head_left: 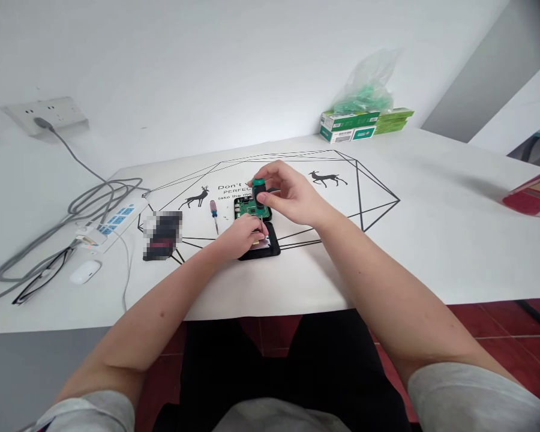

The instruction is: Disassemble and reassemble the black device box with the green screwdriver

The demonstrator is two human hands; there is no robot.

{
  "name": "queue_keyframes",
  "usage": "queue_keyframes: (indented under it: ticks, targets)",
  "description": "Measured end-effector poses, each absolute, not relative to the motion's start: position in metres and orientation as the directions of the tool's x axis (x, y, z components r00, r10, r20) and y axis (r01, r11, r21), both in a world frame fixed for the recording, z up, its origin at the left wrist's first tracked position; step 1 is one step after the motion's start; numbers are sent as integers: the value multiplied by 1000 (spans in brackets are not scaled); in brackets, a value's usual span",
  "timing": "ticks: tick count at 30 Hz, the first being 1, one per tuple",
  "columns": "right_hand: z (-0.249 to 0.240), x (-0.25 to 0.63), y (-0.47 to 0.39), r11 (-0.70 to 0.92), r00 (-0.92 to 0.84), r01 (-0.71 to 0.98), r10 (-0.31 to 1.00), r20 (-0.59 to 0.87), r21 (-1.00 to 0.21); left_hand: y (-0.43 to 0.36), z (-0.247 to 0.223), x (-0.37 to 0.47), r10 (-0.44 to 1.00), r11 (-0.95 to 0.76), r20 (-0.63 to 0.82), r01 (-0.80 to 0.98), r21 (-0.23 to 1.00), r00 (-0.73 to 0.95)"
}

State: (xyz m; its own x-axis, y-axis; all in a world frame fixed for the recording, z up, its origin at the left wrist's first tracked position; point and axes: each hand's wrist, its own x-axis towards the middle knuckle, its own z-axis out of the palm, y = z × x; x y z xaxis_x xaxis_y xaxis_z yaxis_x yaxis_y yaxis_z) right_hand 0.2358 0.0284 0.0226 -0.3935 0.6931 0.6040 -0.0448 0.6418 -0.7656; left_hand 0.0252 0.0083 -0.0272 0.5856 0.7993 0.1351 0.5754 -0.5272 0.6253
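Note:
A screwdriver with a thick green and black handle stands nearly upright in my right hand, fingers closed around it. Its shaft points down at a green circuit board seated in a black casing. My left hand is at the board's near edge, fingertips pinched together close to the screwdriver's shaft. Whatever is between those fingertips is too small to name. Partly under this hand lies a black-rimmed, open casing part. A smaller screwdriver rests on the table to the left.
On the left are a blurred dark item, a white mouse, glasses, a power strip and coiled grey cable. Green boxes with a plastic bag stand by the wall. A red package is far right.

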Motion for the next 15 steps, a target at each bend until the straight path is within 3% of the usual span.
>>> queue_keyframes:
  ticks: [3, 8, 15]
  targets:
    - [21, 236, 28, 638, -417, -27, 693, 589, -770, 12, -29, 27, 769, -587, 157, 588, 556, 620]
    - [19, 236, 29, 629, -428, -2, 702, 569, -777, 15, -28, 27, 774, -530, 102, 553, 643, 625]
    - [26, 235, 26, 660, -421, 18, 686, 593, -751, 11, -28, 31, 767, -528, 113, 520, 671, 632]
